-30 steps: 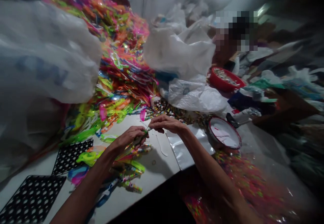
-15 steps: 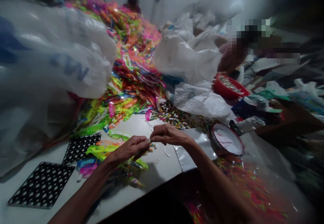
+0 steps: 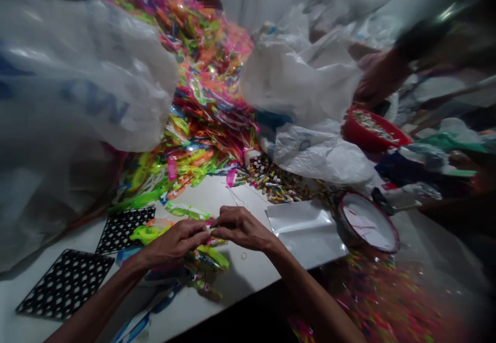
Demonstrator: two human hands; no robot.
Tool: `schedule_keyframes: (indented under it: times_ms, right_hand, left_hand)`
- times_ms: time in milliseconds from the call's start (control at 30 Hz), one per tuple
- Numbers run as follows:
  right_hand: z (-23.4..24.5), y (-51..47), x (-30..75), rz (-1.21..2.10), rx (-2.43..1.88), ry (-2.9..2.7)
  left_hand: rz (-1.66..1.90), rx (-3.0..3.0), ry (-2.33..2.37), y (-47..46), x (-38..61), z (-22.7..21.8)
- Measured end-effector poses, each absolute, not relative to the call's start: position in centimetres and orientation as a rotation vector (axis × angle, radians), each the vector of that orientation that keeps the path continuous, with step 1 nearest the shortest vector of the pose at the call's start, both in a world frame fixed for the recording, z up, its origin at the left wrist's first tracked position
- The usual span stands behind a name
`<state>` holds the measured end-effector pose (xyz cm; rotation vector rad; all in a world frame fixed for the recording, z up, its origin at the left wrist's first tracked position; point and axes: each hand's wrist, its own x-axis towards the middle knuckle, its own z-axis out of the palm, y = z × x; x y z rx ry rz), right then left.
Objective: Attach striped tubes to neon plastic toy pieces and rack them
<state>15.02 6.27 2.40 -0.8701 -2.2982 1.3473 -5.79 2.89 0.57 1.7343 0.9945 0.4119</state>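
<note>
My left hand (image 3: 174,240) and my right hand (image 3: 240,228) meet fingertip to fingertip over the white table (image 3: 251,270). Both are closed in a pinch on a small packet (image 3: 211,227), too small and dim to name further. Under my left hand lies a little heap of green, yellow and pink wrapped toys (image 3: 201,260). A small ring (image 3: 244,255) lies on the table just below my right hand.
A big mound of neon packets (image 3: 201,95) rises behind. White plastic bags stand left (image 3: 77,90) and centre (image 3: 302,84). Two black perforated mats (image 3: 64,281) lie at left. A silvery bag (image 3: 302,229), a white-filled bowl (image 3: 368,224), a red bowl (image 3: 372,134) and small tubes (image 3: 275,180) sit right. Another person's arm (image 3: 380,74) reaches at back right.
Both hands dropped lower and slightly left toward the table edge, still pinched together. The view shifted; the person at back right now shows mainly a blurred arm.
</note>
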Motion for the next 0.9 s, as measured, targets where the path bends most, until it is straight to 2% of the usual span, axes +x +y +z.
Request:
schedule_keyframes:
  times_ms: [67, 133, 267, 367, 467, 567, 733, 900]
  right_hand:
    - [1.0, 7.1, 15.5, 1.43, -0.922, -2.273]
    - [-0.3, 9.2, 16.4, 1.337, -1.083, -2.296]
    - [-1.9, 14.5, 18.6, 0.528, -1.693, -2.543]
    - [-2.6, 16.5, 18.9, 0.279, -1.884, -2.707]
    - [-3.2, 16.2, 17.8, 0.251, -1.881, -2.713]
    - [-3.4, 15.5, 16.2, 0.228, -1.921, -2.659]
    - [-3.6, 16.1, 15.0, 0.37, -1.96, -2.522]
    - [-3.7, 15.8, 17.4, 0.567, -1.902, -2.426]
  left_hand:
    - [0.369, 1.889, 1.067, 2.6, -6.8, 0.3]
    - [0.298, 1.996, 1.165, 2.6, -8.1, 0.2]
    - [0.346, 2.108, 1.585, 4.1, -10.6, 0.0]
    - [0.358, 2.017, 2.063, 6.9, -11.4, -0.1]
    - [0.387, 1.899, 2.338, 10.4, -10.8, -0.4]
    - [0.469, 1.786, 2.419, 13.7, -9.5, -0.9]
    - [0.515, 1.69, 2.374, 15.8, -8.6, -1.5]
    - [0.736, 1.612, 2.225, 13.8, -8.7, -1.0]
